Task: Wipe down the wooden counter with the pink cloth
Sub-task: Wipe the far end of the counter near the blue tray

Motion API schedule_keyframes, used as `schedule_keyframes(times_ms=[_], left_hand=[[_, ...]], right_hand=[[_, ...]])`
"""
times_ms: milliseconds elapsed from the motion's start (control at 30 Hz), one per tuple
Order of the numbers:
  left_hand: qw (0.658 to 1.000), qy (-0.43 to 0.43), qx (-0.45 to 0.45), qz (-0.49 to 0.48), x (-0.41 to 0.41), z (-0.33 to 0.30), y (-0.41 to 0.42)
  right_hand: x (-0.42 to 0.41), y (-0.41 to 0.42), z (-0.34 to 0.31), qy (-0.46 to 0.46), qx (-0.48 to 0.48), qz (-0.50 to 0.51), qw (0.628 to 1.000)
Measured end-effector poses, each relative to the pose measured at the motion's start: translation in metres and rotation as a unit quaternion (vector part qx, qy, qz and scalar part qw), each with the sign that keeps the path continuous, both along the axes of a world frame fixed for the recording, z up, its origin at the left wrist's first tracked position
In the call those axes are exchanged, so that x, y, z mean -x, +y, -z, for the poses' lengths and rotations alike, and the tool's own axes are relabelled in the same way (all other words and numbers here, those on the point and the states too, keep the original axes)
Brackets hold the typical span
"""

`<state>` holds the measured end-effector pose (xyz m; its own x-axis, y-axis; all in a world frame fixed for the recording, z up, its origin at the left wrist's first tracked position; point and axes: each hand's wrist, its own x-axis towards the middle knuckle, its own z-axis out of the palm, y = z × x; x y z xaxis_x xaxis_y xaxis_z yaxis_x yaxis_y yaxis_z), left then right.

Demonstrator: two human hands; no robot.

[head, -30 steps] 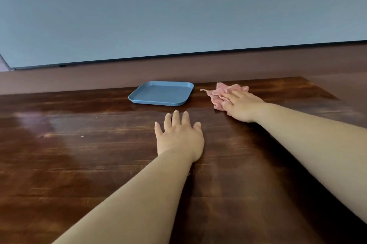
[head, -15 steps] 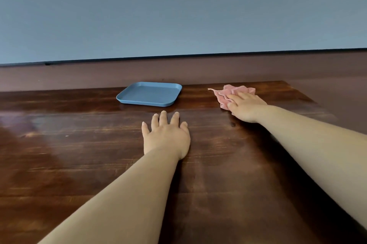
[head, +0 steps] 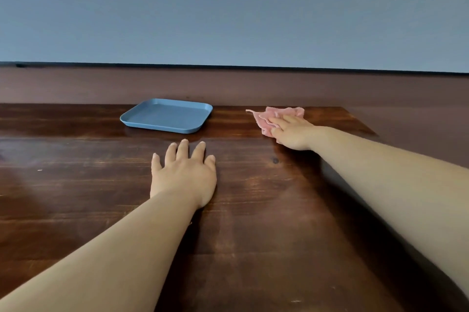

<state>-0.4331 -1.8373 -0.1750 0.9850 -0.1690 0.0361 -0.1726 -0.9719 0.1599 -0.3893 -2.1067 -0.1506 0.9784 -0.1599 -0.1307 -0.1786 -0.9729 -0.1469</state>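
A plain grey-blue wall rises behind a dark, glossy wooden table [head: 76, 197], and a low wooden ledge runs along its far edge; a blue tray [head: 166, 115] sits on the table near that far edge, left of centre. The pink cloth [head: 269, 118] lies bunched at the far right corner of the table, well apart from the tray; the right hand [head: 291, 131] lies on top of it, fingers stretched out flat and pressing it to the wood rather than gripping it. The left hand [head: 184, 174] rests palm down on the bare table nearer the person, fingers straight and slightly spread, holding nothing; it seems only to brace the body. Over the last second the cloth and the right hand have slid to the right, away from the tray and closer to the corner, while the left hand has kept its place; the wipe, then, is under way along the far strip. Most of the near surface probably remains to be wiped; the stroke is about to run out of table on the right.
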Motion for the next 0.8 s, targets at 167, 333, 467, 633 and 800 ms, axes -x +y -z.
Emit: schedule_keyframes(times_ms=[167, 333, 467, 633, 800], left_hand=[[1.000, -0.002, -0.002, -0.005, 0.002, 0.000, 0.000], [1.000, -0.001, 0.002, -0.001, 0.003, -0.004, -0.001], [1.000, 0.000, 0.002, 0.004, 0.002, -0.001, 0.000], [1.000, -0.001, 0.004, -0.004, 0.002, -0.001, -0.002], [1.000, -0.002, 0.004, 0.002, 0.000, 0.000, 0.000]], right_hand=[[-0.011, -0.033, -0.004, -0.009, -0.019, 0.073, 0.997], [-0.011, -0.021, -0.003, -0.028, 0.003, 0.089, 0.996], [0.007, -0.030, 0.004, -0.021, 0.015, 0.025, 0.999], [-0.008, -0.030, -0.006, -0.006, 0.013, 0.113, 0.993], [0.001, -0.036, 0.003, -0.004, -0.001, 0.063, 0.998]])
